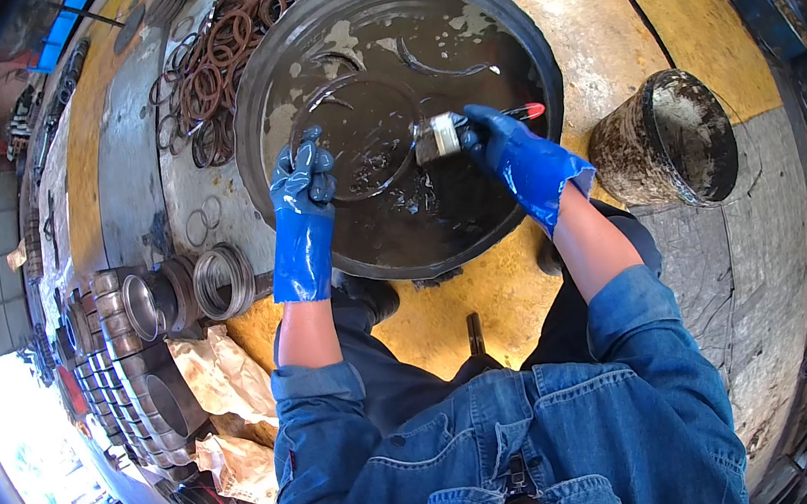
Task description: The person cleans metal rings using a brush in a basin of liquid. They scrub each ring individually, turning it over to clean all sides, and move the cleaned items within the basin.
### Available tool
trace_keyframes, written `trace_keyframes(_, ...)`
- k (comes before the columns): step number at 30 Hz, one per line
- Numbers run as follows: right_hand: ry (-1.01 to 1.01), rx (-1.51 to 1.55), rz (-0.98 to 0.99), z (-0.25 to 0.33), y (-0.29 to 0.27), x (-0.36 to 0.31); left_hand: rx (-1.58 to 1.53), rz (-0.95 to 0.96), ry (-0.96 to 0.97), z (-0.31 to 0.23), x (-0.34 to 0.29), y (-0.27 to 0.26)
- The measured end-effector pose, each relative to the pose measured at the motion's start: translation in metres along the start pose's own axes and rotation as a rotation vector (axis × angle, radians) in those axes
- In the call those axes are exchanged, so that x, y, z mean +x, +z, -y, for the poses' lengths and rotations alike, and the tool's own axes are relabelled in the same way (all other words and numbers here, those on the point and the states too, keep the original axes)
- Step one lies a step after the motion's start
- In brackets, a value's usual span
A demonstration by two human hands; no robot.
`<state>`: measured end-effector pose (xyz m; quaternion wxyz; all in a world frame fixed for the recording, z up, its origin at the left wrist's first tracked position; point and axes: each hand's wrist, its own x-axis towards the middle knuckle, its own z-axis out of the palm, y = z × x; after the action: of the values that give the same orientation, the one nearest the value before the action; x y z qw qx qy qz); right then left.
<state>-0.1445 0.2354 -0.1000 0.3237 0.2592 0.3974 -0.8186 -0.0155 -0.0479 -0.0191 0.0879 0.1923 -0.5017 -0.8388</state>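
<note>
In blue rubber gloves, both hands work over a wide black basin [251, 130] of dark liquid. My left hand [304, 176] is closed on the left side of a thin metal ring [368, 79], which hangs over the liquid. In my right hand [512, 153] is a flat paintbrush [446, 136] with a pale ferrule and a red-tipped handle. Its dark bristles point left and meet or lie very near the ring's right side; exact contact is hard to tell. Curved parts of other rings [441, 64] show above the liquid near the far side.
A heap of rusty rings [223, 52] lies against the basin's far left. To the right stands a dirt-crusted bucket [627, 144]. Cylindrical metal sleeves [150, 364], a stack of shiny rings [223, 281] and brown paper [222, 375] are at the left.
</note>
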Motion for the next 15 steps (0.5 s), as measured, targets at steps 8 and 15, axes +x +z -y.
trace_keyframes(8, -0.341, -1.285, -0.179, 0.0, 0.026, -0.04, 0.214, -0.214, -0.085, 0.005, -0.007, 0.028)
trace_keyframes(15, -0.237, -0.709, 0.336, -0.028, 0.065, -0.076, 0.249, -0.196, -0.061, 0.01, -0.014, 0.037)
